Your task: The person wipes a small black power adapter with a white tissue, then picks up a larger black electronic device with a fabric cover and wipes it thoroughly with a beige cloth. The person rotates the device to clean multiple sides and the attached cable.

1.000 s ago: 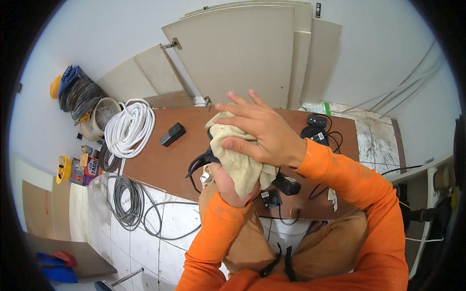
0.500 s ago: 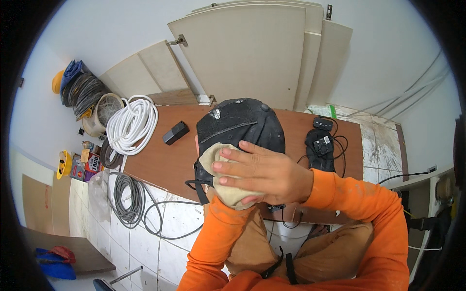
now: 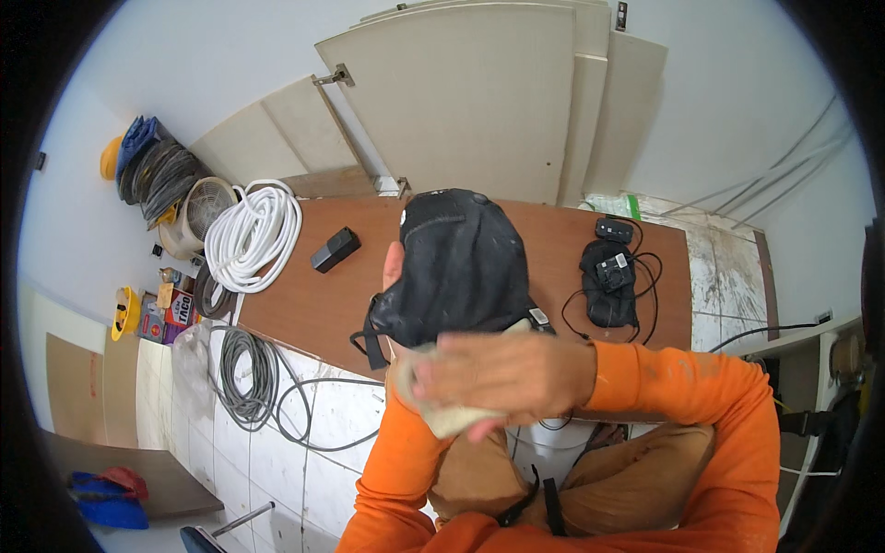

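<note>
A black fabric cap (image 3: pixel 466 263) with dangling straps is held up over the brown tabletop (image 3: pixel 553 263). Only a finger of my left hand (image 3: pixel 394 264) shows, at the cap's left edge; the rest is hidden behind the cap and cloth. My right hand (image 3: pixel 502 373), slightly blurred, grips a beige cloth (image 3: pixel 452 422) just below the cap, over my left forearm. Whether the cloth touches the cap or the sleeve, I cannot tell. To the right, a second black fabric piece (image 3: pixel 604 300) lies with a small black device (image 3: pixel 615 272) and cables on it.
A black block-shaped object (image 3: pixel 335 250) and a coil of white hose (image 3: pixel 251 238) lie on the table's left side. Grey cable (image 3: pixel 244 382) is coiled on the tiled floor. Beige panels (image 3: pixel 461 101) lean on the far wall. A yellow hard hat (image 3: pixel 125 313) is at far left.
My right hand and the cloth have moved down off the cap's front toward my left wrist. The cap has turned, so its patch faces away more and a left finger shows more.
</note>
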`<state>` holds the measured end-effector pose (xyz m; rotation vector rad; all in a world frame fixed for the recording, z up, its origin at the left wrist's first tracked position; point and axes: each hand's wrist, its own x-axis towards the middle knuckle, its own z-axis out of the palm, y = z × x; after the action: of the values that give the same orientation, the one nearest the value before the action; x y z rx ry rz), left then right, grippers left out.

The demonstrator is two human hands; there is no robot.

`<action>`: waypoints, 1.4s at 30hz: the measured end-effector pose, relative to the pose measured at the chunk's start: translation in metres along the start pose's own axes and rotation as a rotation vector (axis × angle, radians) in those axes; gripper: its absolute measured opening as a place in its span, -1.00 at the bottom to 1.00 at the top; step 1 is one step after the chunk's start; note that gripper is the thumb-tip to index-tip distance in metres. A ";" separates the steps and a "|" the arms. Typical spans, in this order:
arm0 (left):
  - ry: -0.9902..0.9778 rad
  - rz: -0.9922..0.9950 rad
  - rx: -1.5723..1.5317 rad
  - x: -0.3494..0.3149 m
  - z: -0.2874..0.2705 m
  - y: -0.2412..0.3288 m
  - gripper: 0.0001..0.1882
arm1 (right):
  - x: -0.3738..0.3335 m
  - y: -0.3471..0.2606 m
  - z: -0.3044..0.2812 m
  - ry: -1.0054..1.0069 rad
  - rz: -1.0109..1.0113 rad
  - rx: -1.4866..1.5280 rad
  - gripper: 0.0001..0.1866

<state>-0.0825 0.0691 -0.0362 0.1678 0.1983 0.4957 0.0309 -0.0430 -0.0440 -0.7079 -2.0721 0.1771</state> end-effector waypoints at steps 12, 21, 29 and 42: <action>-0.422 0.196 0.001 0.000 -0.004 -0.014 -0.39 | 0.007 0.025 -0.040 0.662 0.745 0.414 -0.48; -0.156 0.313 0.087 -0.002 -0.016 -0.014 -0.54 | 0.010 0.028 -0.004 0.172 0.283 -0.293 -0.51; -0.128 0.041 0.006 -0.005 -0.019 0.009 -0.44 | -0.002 0.005 -0.024 0.234 0.284 0.306 -0.66; -0.318 0.113 0.004 0.002 -0.019 -0.020 -0.42 | 0.008 0.025 -0.010 0.255 0.304 -0.232 -0.41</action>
<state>-0.0760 0.0544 -0.0594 0.2601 -0.1221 0.5740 0.0457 -0.0193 -0.0419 -1.1279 -1.7500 0.0133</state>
